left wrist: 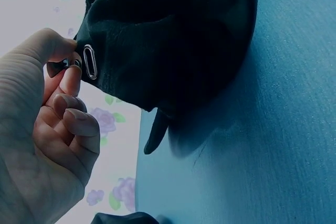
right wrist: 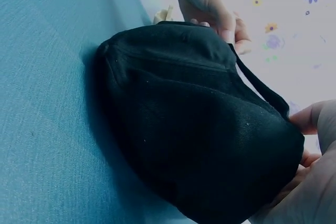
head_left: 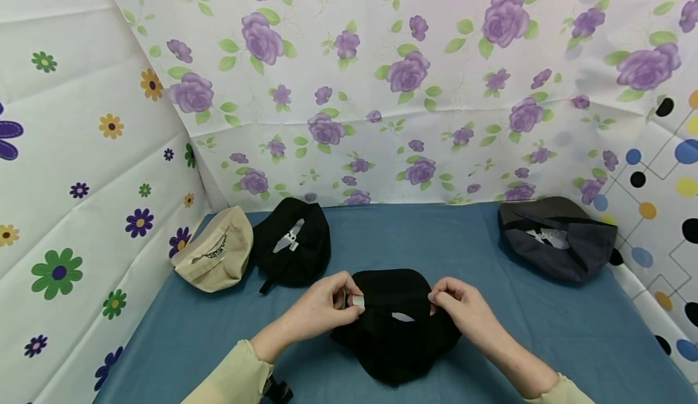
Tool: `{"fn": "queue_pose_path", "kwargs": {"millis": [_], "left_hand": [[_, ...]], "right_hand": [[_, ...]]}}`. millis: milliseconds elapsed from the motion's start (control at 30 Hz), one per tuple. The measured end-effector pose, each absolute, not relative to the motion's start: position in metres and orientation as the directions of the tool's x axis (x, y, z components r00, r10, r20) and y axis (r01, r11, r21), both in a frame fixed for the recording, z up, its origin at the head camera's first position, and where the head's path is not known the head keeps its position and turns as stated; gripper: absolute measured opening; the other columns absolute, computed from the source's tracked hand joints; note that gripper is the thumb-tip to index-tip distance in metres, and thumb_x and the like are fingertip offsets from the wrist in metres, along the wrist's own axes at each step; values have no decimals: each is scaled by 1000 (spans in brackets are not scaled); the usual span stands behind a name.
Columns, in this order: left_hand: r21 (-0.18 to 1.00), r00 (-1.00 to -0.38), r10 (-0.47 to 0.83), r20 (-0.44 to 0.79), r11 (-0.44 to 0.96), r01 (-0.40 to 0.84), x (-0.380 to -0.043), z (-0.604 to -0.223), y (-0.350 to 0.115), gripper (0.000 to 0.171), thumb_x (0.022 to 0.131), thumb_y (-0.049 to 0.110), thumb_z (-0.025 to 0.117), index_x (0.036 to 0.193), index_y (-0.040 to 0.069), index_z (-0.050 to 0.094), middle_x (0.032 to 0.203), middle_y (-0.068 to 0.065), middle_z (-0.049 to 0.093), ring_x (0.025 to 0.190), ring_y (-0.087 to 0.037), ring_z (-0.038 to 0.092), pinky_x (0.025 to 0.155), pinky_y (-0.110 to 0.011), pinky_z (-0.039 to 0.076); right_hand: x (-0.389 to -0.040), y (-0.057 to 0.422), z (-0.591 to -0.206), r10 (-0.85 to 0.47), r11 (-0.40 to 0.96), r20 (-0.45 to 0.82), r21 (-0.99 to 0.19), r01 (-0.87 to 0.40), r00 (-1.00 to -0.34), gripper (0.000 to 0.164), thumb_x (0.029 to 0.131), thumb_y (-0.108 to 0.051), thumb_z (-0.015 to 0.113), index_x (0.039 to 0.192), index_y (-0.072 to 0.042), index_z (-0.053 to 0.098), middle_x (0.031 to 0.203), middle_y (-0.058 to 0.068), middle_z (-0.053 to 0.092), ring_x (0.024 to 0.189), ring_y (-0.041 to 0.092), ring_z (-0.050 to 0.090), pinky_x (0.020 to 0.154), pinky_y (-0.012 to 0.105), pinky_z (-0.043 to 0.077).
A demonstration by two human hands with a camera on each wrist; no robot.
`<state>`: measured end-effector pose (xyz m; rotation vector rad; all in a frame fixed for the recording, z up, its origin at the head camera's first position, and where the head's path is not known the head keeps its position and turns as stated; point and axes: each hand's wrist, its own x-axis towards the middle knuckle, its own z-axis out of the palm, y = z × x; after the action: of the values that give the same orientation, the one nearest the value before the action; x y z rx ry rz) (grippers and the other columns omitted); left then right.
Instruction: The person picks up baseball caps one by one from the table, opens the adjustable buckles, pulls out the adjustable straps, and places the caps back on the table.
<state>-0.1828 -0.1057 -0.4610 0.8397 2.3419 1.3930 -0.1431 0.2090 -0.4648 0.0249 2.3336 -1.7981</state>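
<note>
Pinches near black cap (head_left: 403,349) at left with left hand (head_left: 322,307), and at right, seemingly by strap (right wrist: 262,85), with right hand (head_left: 471,313).

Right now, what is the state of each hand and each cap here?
Left hand: pinching the held black cap
Right hand: pinching the cap's opposite side
Held black cap: gripped at two sides; strap fastening unclear
Beige cap: set down, lettering showing
Other black cap: set down, opening showing
Dark grey cap: set down, opening showing
</note>
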Motion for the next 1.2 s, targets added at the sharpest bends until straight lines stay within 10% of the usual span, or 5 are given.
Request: {"fn": "queue_pose_path", "kwargs": {"millis": [633,1200], "left_hand": [[876,-790,612,37,360,320,-183,-462,-106,10,99,25,71,106,26,64,78,-2,57,60,-15,47,56,-27,43],[871,-818,574,33,384,305,-183,-466,-102,10,98,28,72,105,26,65,86,0,62,62,-15,49,57,-28,45]], "right_hand": [[-140,215,-472,-59,137,-106,-986,97,-993,32,104,-25,63,127,-3,59,99,15,72,101,23,67,92,26,49],[-139,220,-478,-102,-28,37,-999,-34,-994,21,103,-9,63,113,6,51,115,22,69,103,30,69,86,38,57]]}}
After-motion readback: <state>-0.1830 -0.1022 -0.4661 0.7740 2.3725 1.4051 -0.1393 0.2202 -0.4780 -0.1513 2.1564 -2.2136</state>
